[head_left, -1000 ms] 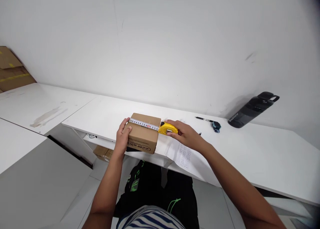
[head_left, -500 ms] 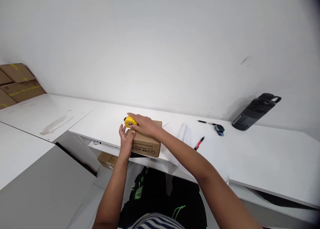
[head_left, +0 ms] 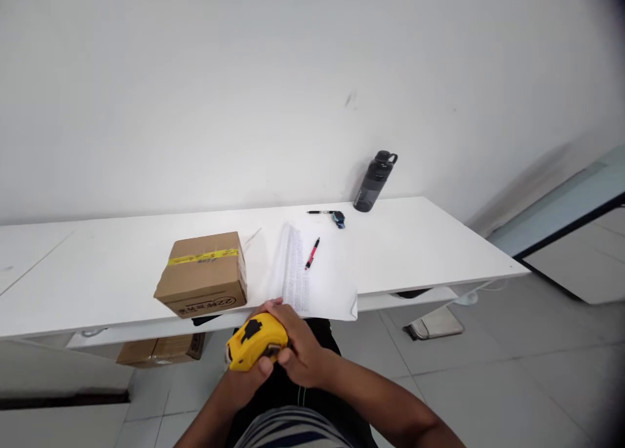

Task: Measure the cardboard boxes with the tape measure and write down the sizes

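In front of my body, close to the camera, is a yellow tape measure (head_left: 258, 342) with black trim. My right hand (head_left: 301, 347) wraps round its right side, fingers over the far edge and thumb on the near side. Beneath it my left hand (head_left: 244, 381) grips the lower edge, its thumb pressed up; most of its fingers are hidden behind the case. No blade shows out of the case. Apart from both hands, the cardboard box (head_left: 200, 275) rests on the white desk (head_left: 390, 252), with yellow tape across its top and dark print on its front.
Printed sheets (head_left: 293, 272) lie right of the box, with a red and black pen (head_left: 312, 254) on them. Behind are a black pen (head_left: 321, 211), a small dark blue object (head_left: 338, 220) and a black bottle (head_left: 374, 182) by the wall. Another carton (head_left: 161, 350) sits below the desk.
The tape blade lay across the box and has gone back into the case. Both hands have left the box and drawn the tape measure towards my body. The view has swung right.
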